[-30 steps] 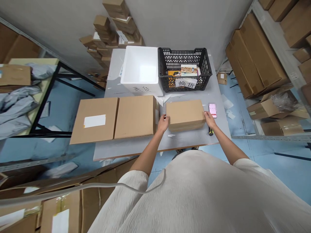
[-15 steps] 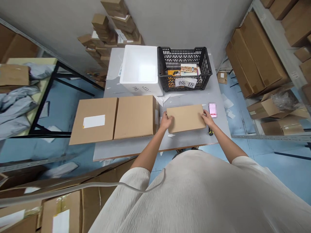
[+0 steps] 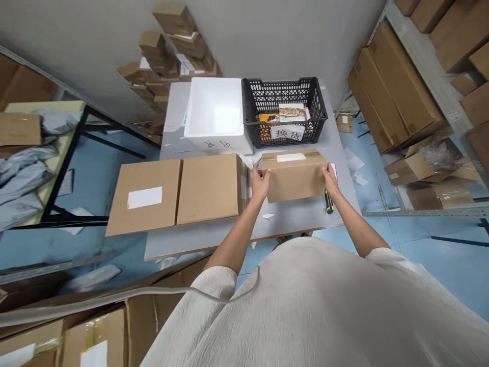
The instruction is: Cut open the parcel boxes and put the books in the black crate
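Left hand [image 3: 261,184] and right hand [image 3: 330,181] grasp a small brown cardboard carton [image 3: 294,182] from its two short ends, fingers pressed against the sides; a firm two-handed hold, neither hand released. The carton sits between the hands above a grey tabletop [image 3: 214,239]; whether its underside touches the surface cannot be told from this view. A strip of clear tape and a white label [image 3: 291,157] lie along its far upper edge. Just beside the right hand: a yellow-and-black utility knife [image 3: 329,202] on the near side, a pink-screened phone [image 3: 333,171] partly hidden behind the carton. Left of the left hand, nearly touching it, lies a large flat brown cardboard box [image 3: 209,189]. Beyond the hands, side by side: an open white foam box [image 3: 214,109] and a black plastic mesh crate [image 3: 282,92] with a white paper sign [image 3: 287,133] hanging on its front.
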`<state>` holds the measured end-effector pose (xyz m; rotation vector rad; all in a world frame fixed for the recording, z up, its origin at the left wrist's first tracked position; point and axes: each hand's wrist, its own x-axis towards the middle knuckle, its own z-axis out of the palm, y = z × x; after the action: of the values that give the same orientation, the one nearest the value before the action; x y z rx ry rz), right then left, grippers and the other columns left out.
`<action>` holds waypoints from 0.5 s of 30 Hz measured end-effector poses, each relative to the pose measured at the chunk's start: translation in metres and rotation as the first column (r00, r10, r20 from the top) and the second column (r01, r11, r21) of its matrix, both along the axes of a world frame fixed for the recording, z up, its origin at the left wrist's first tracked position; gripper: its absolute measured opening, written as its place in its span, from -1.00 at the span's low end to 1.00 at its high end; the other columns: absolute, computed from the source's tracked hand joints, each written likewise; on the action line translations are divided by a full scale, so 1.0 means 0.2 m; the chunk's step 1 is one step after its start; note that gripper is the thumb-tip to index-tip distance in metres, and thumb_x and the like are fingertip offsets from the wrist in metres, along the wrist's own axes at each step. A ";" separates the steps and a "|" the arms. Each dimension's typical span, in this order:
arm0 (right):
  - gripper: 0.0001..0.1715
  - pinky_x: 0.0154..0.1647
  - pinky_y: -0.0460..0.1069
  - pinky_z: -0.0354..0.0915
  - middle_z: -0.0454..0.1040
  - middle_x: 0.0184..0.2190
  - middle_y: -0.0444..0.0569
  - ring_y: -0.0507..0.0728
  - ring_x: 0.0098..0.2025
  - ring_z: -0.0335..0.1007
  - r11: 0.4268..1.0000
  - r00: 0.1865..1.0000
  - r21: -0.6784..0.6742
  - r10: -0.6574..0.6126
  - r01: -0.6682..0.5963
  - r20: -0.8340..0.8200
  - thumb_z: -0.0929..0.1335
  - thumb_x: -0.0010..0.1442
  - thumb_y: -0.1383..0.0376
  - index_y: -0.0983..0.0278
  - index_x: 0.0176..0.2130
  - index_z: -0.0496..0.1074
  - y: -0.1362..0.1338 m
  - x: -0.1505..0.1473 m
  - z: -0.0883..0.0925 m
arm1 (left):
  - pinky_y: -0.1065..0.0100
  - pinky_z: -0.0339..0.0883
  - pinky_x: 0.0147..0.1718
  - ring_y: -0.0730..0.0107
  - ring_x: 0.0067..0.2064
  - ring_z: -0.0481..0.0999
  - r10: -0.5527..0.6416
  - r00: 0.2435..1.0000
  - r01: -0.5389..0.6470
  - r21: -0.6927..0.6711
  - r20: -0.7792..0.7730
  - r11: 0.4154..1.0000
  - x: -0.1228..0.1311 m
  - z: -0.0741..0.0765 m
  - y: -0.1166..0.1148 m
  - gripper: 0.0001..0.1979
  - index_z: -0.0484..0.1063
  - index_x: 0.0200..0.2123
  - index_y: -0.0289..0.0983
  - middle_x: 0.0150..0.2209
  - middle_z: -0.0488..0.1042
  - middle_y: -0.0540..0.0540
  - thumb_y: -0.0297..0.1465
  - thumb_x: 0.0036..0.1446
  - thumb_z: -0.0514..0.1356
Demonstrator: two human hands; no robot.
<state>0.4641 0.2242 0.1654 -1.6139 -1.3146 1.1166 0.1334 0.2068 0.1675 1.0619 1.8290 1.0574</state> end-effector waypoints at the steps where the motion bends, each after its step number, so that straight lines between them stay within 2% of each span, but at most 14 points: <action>1: 0.03 0.62 0.31 0.21 0.34 0.58 0.06 0.35 0.59 0.24 1.000 1.000 0.016 -0.015 0.015 0.018 0.25 0.46 -0.38 0.02 0.63 0.22 0.00 0.01 0.00 | 0.11 0.42 0.32 0.06 0.26 0.57 -0.001 1.000 0.001 0.005 -0.025 1.000 0.02 0.01 -0.01 -0.34 0.28 0.51 -0.11 0.29 0.46 -0.25 -0.12 0.46 0.29; 3: -0.03 0.59 0.31 0.25 0.39 0.53 0.07 0.36 0.56 0.27 0.998 0.997 0.012 -0.062 0.062 0.043 0.24 0.46 -0.38 0.02 0.57 0.32 -0.03 0.04 -0.01 | 0.11 0.44 0.29 0.07 0.21 0.57 -0.004 0.998 0.004 -0.007 -0.058 1.000 0.05 0.00 -0.05 -0.46 0.38 0.41 -0.14 0.22 0.47 -0.24 -0.15 0.47 0.28; 6: -0.03 0.54 0.29 0.30 0.43 0.48 0.11 0.37 0.50 0.33 0.992 0.991 -0.041 -0.116 0.119 0.070 0.25 0.43 -0.38 0.04 0.53 0.38 -0.09 0.07 -0.05 | 0.12 0.44 0.27 0.12 0.15 0.56 -0.026 0.998 0.022 -0.062 -0.057 0.998 0.10 -0.06 -0.12 -0.54 0.41 0.33 -0.18 0.11 0.47 -0.20 -0.26 0.44 0.26; 10: -0.02 0.45 0.26 0.39 0.47 0.40 0.20 0.39 0.34 0.47 0.984 0.987 -0.090 -0.147 0.152 0.061 0.38 0.31 -0.33 0.17 0.43 0.49 -0.17 0.10 -0.11 | 0.13 0.45 0.26 0.17 0.14 0.55 -0.081 0.997 0.082 -0.071 0.012 0.994 0.08 -0.14 -0.19 -0.48 0.37 0.34 -0.18 0.05 0.48 -0.16 -0.34 0.35 0.28; 15: -0.02 0.40 0.28 0.42 0.52 0.33 0.21 0.34 0.21 0.51 0.995 0.996 -0.069 -0.073 0.077 0.055 0.45 0.22 -0.24 0.21 0.41 0.51 -0.19 0.09 -0.14 | 0.22 0.50 0.09 0.24 0.07 0.62 -0.088 0.990 0.099 -0.105 0.106 0.990 0.02 -0.20 -0.19 -0.36 0.32 0.34 -0.19 0.03 0.48 -0.12 -0.40 0.20 0.33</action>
<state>0.4823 0.1863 0.1373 -1.7406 -1.2495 1.0930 0.1383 0.1688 0.1280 1.0009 1.7187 0.9277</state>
